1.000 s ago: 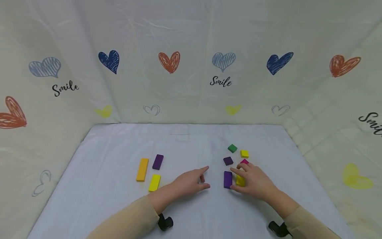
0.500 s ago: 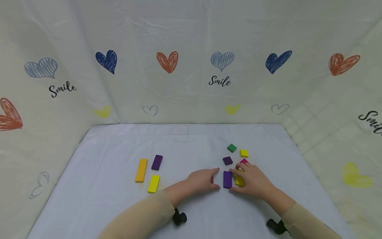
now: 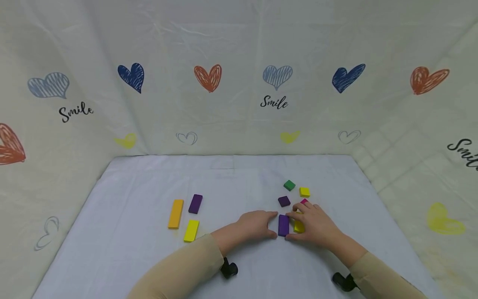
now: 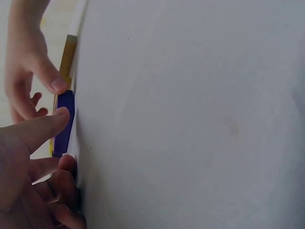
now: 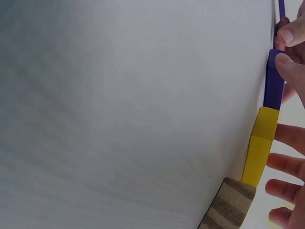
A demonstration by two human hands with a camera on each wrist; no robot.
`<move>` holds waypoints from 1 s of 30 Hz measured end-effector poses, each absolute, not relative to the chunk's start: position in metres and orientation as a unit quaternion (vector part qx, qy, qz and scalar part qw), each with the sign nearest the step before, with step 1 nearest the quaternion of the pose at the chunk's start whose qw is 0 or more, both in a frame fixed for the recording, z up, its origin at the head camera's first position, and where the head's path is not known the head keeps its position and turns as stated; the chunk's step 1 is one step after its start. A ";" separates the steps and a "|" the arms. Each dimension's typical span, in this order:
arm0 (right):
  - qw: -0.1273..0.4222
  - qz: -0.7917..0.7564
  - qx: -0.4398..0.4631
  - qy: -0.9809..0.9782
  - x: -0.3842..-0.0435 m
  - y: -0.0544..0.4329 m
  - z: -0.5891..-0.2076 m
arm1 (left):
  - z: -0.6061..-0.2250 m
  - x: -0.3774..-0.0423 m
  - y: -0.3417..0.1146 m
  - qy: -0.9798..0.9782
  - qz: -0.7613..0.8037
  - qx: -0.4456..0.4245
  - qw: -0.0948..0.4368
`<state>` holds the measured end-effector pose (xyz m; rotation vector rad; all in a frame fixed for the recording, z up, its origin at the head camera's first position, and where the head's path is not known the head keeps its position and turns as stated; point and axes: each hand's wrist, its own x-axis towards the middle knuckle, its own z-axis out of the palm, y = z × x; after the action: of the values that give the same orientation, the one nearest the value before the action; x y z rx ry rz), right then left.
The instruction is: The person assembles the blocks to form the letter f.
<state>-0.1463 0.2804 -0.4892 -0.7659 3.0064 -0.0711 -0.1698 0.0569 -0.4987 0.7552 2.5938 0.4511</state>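
Between the two hands a purple block (image 3: 283,225) lies lengthwise on the white cloth. My right hand (image 3: 317,224) spans it from the right, thumb at the near end and index finger at the far end, holding it by the ends. Under that palm sits a yellow block (image 3: 299,226), partly covered. Behind the yellow one a wood-striped block (image 5: 228,202) shows in the right wrist view. From the left, my left hand (image 3: 255,225) reaches in with thumb and index finger spread, their tips right by the purple block's left side. Its thumb overlaps the block in the left wrist view.
Beyond the right hand lie a dark purple block (image 3: 284,201), a green block (image 3: 289,185), a small yellow block (image 3: 304,192) and a pink block (image 3: 304,201), partly hidden. On the left are an orange block (image 3: 176,214), a purple block (image 3: 195,204) and a yellow block (image 3: 191,231).
My left hand has moved right to the purple block's left side, its fingers spread around that side. The right hand has stayed nearly still on the block.
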 end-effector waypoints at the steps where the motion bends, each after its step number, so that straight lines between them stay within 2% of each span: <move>1: 0.018 -0.024 -0.248 0.968 -0.146 0.280 -0.488 | -0.498 -0.169 0.056 0.928 0.162 0.271 0.199; 11: 0.010 -0.026 -0.253 0.967 -0.146 0.271 -0.478 | -0.497 -0.169 0.044 0.916 0.218 0.265 0.207; 30: -0.008 -0.024 -0.321 0.947 -0.155 0.223 -0.468 | -0.492 -0.164 -0.006 0.923 0.241 0.248 0.170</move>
<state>-0.1546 0.2230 -0.4679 -1.0136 2.9889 -0.0759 -0.1641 -0.0059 -0.4920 0.7034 2.6227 0.6838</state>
